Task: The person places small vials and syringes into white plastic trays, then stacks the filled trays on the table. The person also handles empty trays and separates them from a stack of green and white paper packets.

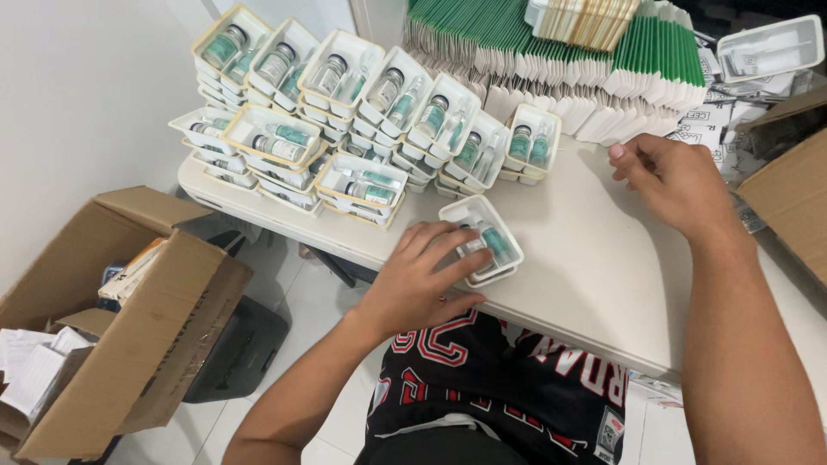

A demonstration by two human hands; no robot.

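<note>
Here, my left hand [422, 280] rests on a small white plastic tray [487, 237] near the front edge of the pale surface [586, 258]. Its fingers [448, 254] are spread across the tray's near side, touching the rim and a little vial with a teal label [494, 241] lying inside; the grip is loose and wide, laid over the tray rather than clamped round it. The tray sits apart from the others, just in front of them.

My right hand [676, 181] lies further back and to the right on the surface, fingers curled inward, holding nothing that I can see. It is near the last tray in the row [532, 142] and the bundles of folded green-and-white cartons [551, 52] standing on edge behind.

To the left of my left hand, stacks of identical filled trays [293, 129] crowd the back corner of the surface, each holding vials with teal labels. Below, on the floor to the left, an open cardboard box [129, 319] holds papers and small packs. Another cardboard box [788, 185] shows at the right edge.
</note>
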